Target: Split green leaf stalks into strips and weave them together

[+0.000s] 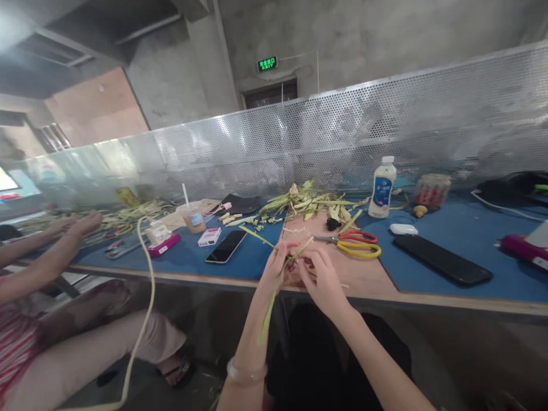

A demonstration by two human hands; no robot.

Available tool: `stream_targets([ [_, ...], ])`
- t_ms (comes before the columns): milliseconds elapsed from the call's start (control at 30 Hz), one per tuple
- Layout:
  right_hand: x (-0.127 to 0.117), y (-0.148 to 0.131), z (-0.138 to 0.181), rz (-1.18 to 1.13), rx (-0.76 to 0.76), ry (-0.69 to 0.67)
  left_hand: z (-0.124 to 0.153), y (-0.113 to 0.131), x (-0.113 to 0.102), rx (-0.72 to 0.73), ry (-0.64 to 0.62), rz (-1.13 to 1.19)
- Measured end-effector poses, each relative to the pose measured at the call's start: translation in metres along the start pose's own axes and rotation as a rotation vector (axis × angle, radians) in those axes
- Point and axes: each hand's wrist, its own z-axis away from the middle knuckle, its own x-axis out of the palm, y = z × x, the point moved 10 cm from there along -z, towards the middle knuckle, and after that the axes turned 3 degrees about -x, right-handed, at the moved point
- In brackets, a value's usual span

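Observation:
My left hand [277, 267] and my right hand [322, 275] meet above the near edge of a brown board [363, 274] on the blue table [428, 279]. Both pinch green leaf strips [295, 254] between closed fingers. One long strip [269, 311] hangs down past my left wrist, and another thin strip [257, 235] sticks out to the upper left. Scissors with red and yellow handles [355, 242] lie on the board just beyond my right hand. A heap of cut leaf strips [303, 201] lies farther back.
A black phone [226, 246] lies left of my hands and a larger one [442, 260] to the right. A white bottle [382, 187], a white mouse-like case [403, 229], a drink cup [193, 217] and a pink box [209, 236] stand about. Another person's arms [51, 245] reach over the table at left. A perforated metal screen [342, 131] backs it.

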Motion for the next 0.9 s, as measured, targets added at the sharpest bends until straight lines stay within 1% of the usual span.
stream_targets([
  [67, -0.004, -0.006, 0.002, 0.064, -0.03, 0.047, 0.002, 0.0, 0.003, -0.01, -0.022, 0.01],
  [133, -0.002, -0.013, 0.005, 0.135, -0.081, 0.052, 0.003, 0.001, 0.003, -0.005, -0.025, 0.003],
  [233, 0.005, -0.022, 0.009, 0.203, -0.153, 0.037, 0.004, 0.003, -0.001, 0.038, 0.005, -0.037],
  [333, 0.005, -0.028, 0.011, 0.23, -0.193, 0.07, 0.003, 0.004, -0.005, 0.07, 0.034, -0.071],
  [500, 0.009, -0.039, 0.018, 0.271, -0.3, 0.105, 0.002, -0.002, 0.0, 0.019, -0.028, -0.084],
  [667, 0.01, -0.033, 0.02, 0.22, -0.25, 0.141, 0.002, 0.002, -0.003, 0.067, -0.012, -0.131],
  [900, 0.007, -0.038, 0.011, 0.254, -0.216, 0.108, 0.002, -0.003, -0.001, 0.015, -0.018, -0.124],
])
